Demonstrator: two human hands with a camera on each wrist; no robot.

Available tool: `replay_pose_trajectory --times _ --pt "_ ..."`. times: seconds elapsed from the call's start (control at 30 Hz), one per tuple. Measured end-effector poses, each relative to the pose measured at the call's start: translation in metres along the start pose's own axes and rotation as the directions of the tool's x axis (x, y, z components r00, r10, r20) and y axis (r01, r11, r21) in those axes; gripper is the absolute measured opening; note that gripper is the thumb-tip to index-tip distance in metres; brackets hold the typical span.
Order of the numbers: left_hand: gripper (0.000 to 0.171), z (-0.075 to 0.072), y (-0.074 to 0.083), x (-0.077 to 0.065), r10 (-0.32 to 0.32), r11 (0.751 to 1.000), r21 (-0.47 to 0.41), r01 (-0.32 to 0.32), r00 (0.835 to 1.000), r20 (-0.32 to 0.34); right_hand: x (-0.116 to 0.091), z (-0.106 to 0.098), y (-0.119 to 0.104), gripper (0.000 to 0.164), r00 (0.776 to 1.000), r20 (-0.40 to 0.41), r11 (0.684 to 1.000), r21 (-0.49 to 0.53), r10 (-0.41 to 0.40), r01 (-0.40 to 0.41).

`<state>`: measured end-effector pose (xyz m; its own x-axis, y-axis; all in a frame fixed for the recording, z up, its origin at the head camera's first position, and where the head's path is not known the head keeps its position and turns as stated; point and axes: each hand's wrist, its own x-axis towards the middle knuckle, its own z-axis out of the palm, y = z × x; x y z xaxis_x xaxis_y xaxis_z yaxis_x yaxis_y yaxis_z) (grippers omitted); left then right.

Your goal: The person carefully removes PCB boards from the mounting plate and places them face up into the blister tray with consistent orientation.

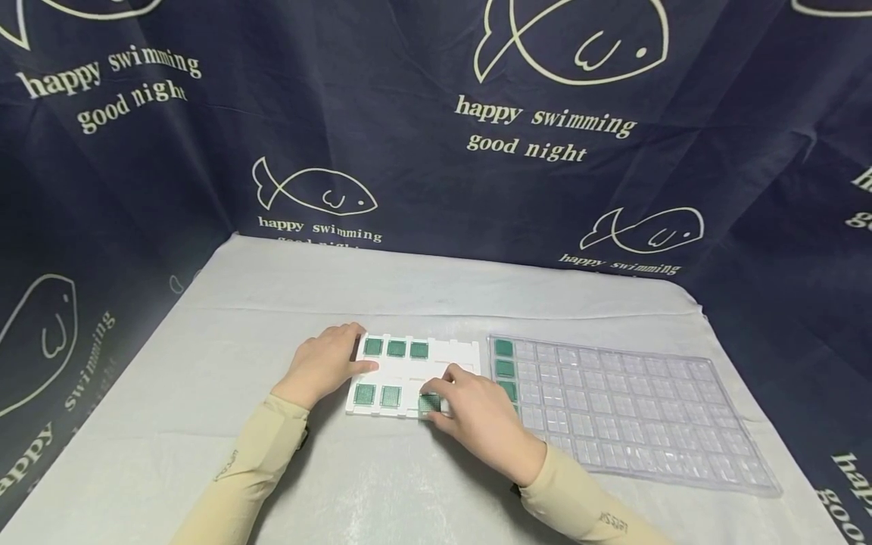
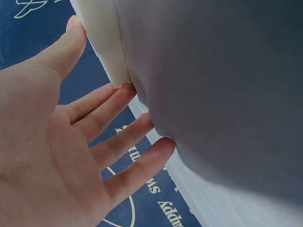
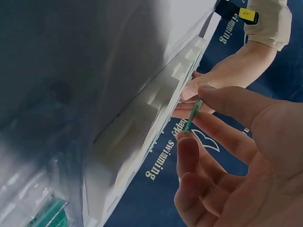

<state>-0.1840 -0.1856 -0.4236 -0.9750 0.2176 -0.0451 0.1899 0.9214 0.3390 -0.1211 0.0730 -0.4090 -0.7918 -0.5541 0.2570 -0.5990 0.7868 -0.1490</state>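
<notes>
In the head view my right hand (image 1: 480,409) pinches a small green square circuit board (image 1: 430,402) between thumb and fingers, over the front row of a white slotted tray (image 1: 402,369). The right wrist view shows that board (image 3: 193,115) edge-on, tilted above the tray's surface. My left hand (image 1: 322,369) rests at the tray's left end. Its thumb lies over the top, and in the left wrist view the extended fingertips touch the tray's corner and the tabletop. Three green boards (image 1: 397,348) sit in the back row, two more (image 1: 390,396) in front.
Right of the white tray lies a large clear plastic tray (image 1: 633,409) divided into many compartments. Its leftmost column holds several green squares (image 1: 504,369), partly hidden by my right hand. A pale cloth covers the table (image 1: 409,280); dark blue printed curtains (image 1: 422,151) enclose it.
</notes>
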Motion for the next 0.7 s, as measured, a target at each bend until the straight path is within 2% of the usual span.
replay_pose_trajectory --times 0.7 --pt "0.058 -0.002 0.000 -0.001 0.008 1.000 0.000 -0.008 1.000 -0.003 -0.012 -0.008 0.011 0.032 0.999 -0.005 0.998 0.036 0.054 -0.054"
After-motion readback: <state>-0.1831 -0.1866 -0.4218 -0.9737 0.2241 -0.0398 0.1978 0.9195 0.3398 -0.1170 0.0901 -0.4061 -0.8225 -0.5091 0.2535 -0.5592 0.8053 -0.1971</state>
